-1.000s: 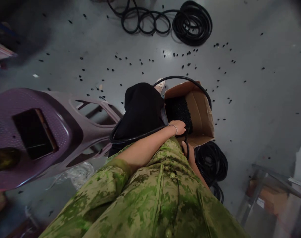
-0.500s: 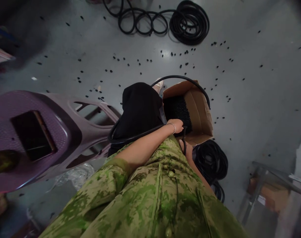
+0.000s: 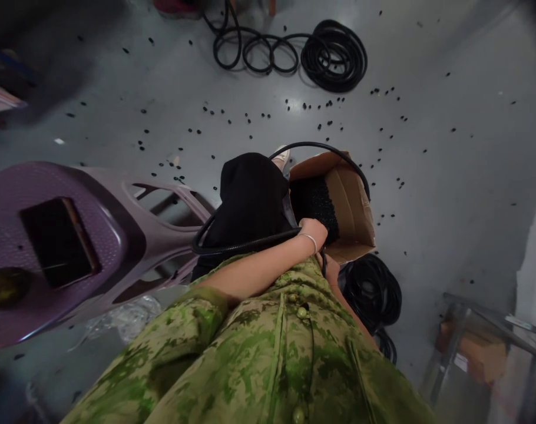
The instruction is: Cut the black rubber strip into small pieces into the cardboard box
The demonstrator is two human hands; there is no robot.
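My left hand (image 3: 313,231), with a bracelet at its wrist, is closed around a black hose (image 3: 245,242) that lies in a loop across my lap. Just below it, close to my belly, my right hand (image 3: 332,269) is curled against a short upright stretch of the hose; its fingers are partly hidden. Right beyond both hands is an open cardboard box (image 3: 354,206) filled with small black pieces (image 3: 312,197). Another stretch of hose arches over the box's far rim.
A purple plastic stool (image 3: 91,194) at left carries a phone (image 3: 58,241). Black hose coils lie on the floor ahead (image 3: 356,65) and beside the box (image 3: 387,288). Small black pieces are scattered over the floor. A metal frame (image 3: 457,324) stands at lower right.
My left hand has come slightly nearer my body and now covers the top of the upright hose part. The view has tilted a little, shifting the floor items downward.
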